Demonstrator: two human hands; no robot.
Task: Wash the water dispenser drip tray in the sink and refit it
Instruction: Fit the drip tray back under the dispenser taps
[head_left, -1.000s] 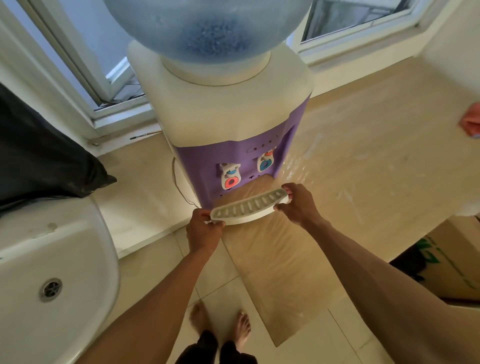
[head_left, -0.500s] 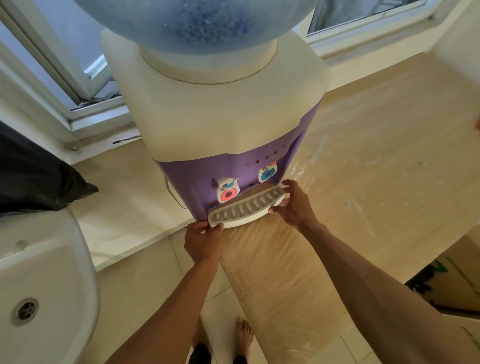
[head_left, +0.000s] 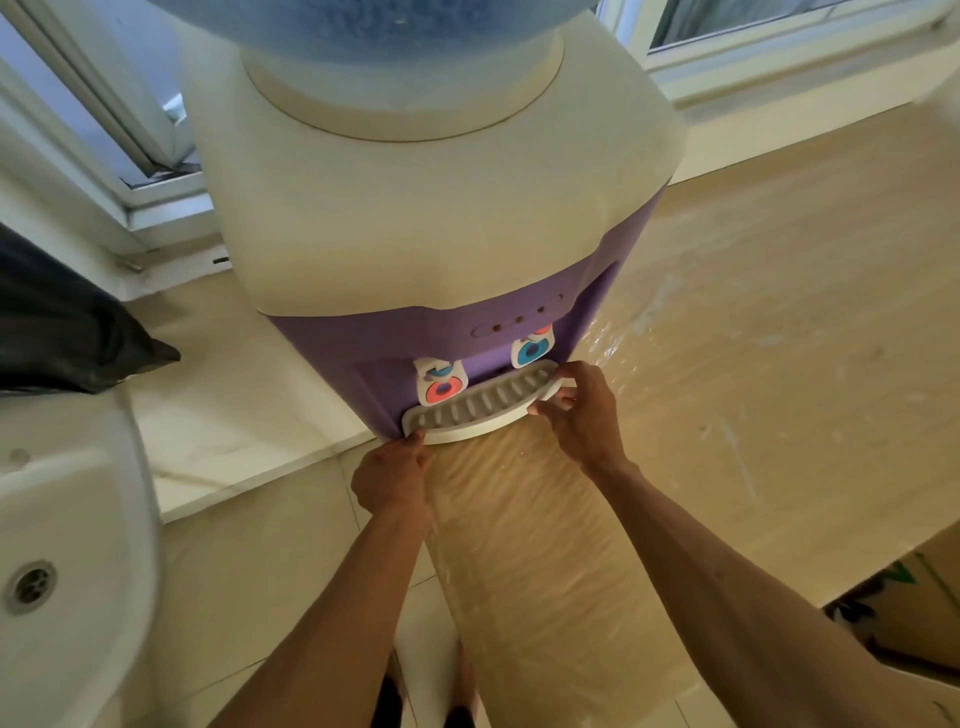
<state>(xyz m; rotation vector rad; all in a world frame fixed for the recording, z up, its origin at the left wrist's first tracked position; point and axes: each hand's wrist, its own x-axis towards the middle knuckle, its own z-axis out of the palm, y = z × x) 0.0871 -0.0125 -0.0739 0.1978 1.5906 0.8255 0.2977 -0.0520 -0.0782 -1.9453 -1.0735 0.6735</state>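
Observation:
The white slotted drip tray (head_left: 480, 405) sits in the recess at the foot of the purple and cream water dispenser (head_left: 441, 234), just under its two taps. My left hand (head_left: 395, 475) grips the tray's left corner from below. My right hand (head_left: 579, 415) holds the tray's right end, fingers curled over its rim. The white sink (head_left: 67, 561) with its metal drain lies at the lower left.
The dispenser stands on a pale counter (head_left: 779, 338) covered with shiny plastic film. A black bag (head_left: 57, 322) rests at the left, above the sink. Windows run behind. A cardboard box (head_left: 904, 608) stands at the lower right. Below are tiled floor and my bare feet.
Both hands have pushed the tray from in front of the dispenser back into its recess under the taps. My head has moved closer, so the dispenser fills more of the view.

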